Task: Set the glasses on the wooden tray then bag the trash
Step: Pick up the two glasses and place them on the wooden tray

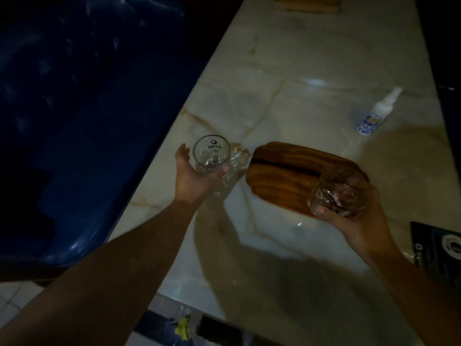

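Observation:
An oval wooden tray (287, 171) lies on the marble table (299, 71). My left hand (192, 181) grips a clear glass (211, 153) with printed marks, held tilted just left of the tray, near the table's left edge. My right hand (356, 221) holds a second clear glass (336, 196) over the tray's near right end. I cannot tell whether that glass touches the tray. The tray's surface is otherwise bare.
A small white spray bottle (374, 113) lies on the table at the right. A big dark blue plastic bag (87, 108) fills the left side. A black printed card (439, 248) sits at the right edge. A wooden object (309, 3) is at the far end.

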